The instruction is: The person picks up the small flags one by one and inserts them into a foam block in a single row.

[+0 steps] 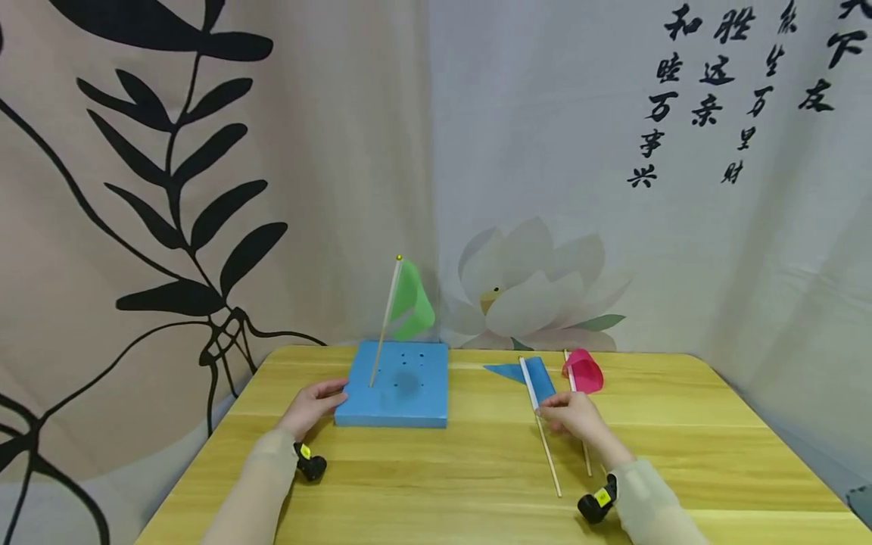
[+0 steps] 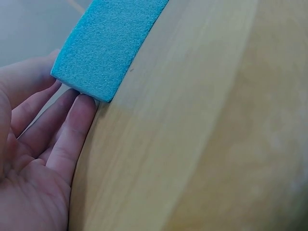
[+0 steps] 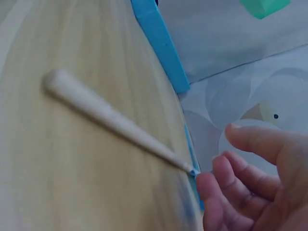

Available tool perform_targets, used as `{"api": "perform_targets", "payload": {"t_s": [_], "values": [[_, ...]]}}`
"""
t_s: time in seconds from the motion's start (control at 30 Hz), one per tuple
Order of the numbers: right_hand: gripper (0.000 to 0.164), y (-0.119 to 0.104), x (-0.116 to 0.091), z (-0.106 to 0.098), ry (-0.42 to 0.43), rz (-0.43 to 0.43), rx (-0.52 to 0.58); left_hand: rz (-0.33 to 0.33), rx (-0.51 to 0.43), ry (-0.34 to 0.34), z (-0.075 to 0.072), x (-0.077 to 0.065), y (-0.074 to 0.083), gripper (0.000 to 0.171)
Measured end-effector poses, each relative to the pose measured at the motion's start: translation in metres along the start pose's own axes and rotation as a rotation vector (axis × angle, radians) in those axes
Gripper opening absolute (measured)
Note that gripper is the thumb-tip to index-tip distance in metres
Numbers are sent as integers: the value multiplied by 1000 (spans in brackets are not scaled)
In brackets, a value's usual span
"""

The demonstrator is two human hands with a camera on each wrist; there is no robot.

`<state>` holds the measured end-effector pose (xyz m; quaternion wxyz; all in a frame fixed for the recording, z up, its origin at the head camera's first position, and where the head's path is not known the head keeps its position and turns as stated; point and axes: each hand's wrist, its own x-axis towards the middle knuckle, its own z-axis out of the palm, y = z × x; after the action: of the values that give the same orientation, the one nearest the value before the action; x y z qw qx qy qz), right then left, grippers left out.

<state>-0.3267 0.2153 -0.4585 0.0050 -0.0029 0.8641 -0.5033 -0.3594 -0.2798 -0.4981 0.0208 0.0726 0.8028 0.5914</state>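
At the left edge of a blue foam board (image 1: 391,412), my left hand (image 1: 315,407) rests its fingertips against the side. The left wrist view shows those fingers (image 2: 72,125) fairly straight at the board's textured end. My right hand (image 1: 575,415) is at the white stick of a blue flag (image 1: 541,378) lying on the table. In the right wrist view the fingertips (image 3: 207,180) are right at the stick (image 3: 115,122), while the thumb (image 3: 250,139) stands apart from them. A pink flag (image 1: 584,371) lies beside it, its stick partly hidden behind the hand.
A green flag (image 1: 412,303) stands in the board, leaning slightly, among several small holes. The wooden table (image 1: 477,484) ends at a printed curtain (image 1: 354,189) behind it. A black wrist camera (image 1: 598,499) sits by the right cuff.
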Motion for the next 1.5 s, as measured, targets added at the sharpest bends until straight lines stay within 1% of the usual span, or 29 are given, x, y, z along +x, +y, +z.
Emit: {"api": "perform_targets", "payload": {"t_s": [0.17,0.23,0.4,0.5,0.63,0.8,0.97,1.13,1.27,1.5], "values": [[14,12,0,1,-14,37,18,-11,0,-5,-1,0,-3,52],[15,14,0,1,-20,46,24,-19,-6,-2,-2,0,-3,52],[17,15,1,0,-3,51,11,-11,-9,-6,-3,0,0,52],[17,17,1,1,15,41,-22,-12,-11,1,-4,1,1,53],[16,20,-1,3,34,54,-57,-8,2,-8,-4,2,2,53],[16,20,-4,6,32,46,-75,-12,6,-5,-3,1,1,53],[18,18,-4,8,42,30,-124,-16,15,2,-3,0,2,55],[21,20,-4,10,39,35,-172,-11,26,3,0,-2,6,51],[24,21,-4,11,35,18,-212,-12,25,9,2,-2,6,51],[25,18,-3,10,39,-9,-258,-34,25,17,3,-5,6,51]]}}
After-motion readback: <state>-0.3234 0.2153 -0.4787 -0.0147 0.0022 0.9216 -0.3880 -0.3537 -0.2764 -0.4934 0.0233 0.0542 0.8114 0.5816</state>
